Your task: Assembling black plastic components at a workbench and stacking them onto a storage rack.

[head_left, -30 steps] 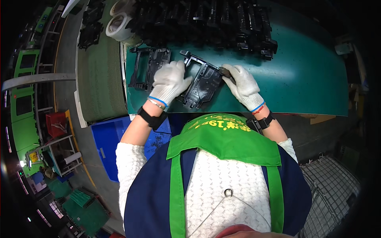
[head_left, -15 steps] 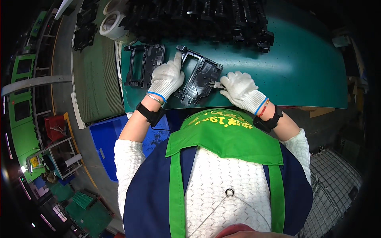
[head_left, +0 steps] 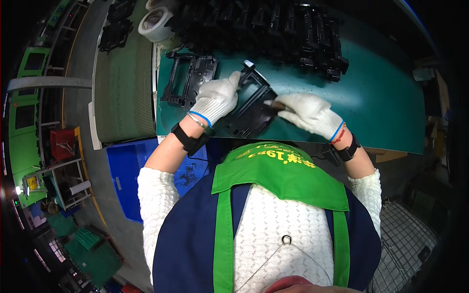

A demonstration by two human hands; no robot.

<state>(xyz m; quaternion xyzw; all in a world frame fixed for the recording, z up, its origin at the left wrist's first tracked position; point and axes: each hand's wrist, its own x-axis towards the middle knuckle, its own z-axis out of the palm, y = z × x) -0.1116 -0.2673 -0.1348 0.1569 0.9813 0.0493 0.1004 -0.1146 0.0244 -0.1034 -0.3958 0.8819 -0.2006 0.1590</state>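
My left hand (head_left: 217, 97), in a white knit glove, grips the left edge of a black plastic frame (head_left: 251, 115). The frame is tilted on the green worktop (head_left: 371, 102), with a rectangular opening in its upper part. In my gloved right hand (head_left: 312, 112) is a pair of cutting pliers (head_left: 276, 104), its jaws at the frame's right side. Motion smears the pliers and part of the frame, so whether the jaws touch it I cannot tell. A similar black frame (head_left: 206, 74) lies just left of my left hand.
Many black plastic parts (head_left: 322, 46) stand in a row along the worktop's far side. White rolls (head_left: 155, 25) sit at the far left, beside a ribbed green belt (head_left: 127, 93). A blue bin (head_left: 128, 173) is below left; a wire mesh cage (head_left: 403, 229) stands right.
The whole view has shifted slightly. The held frame has moved a little to the right and changed its tilt. My right hand has brought the pliers higher along the frame's right side.
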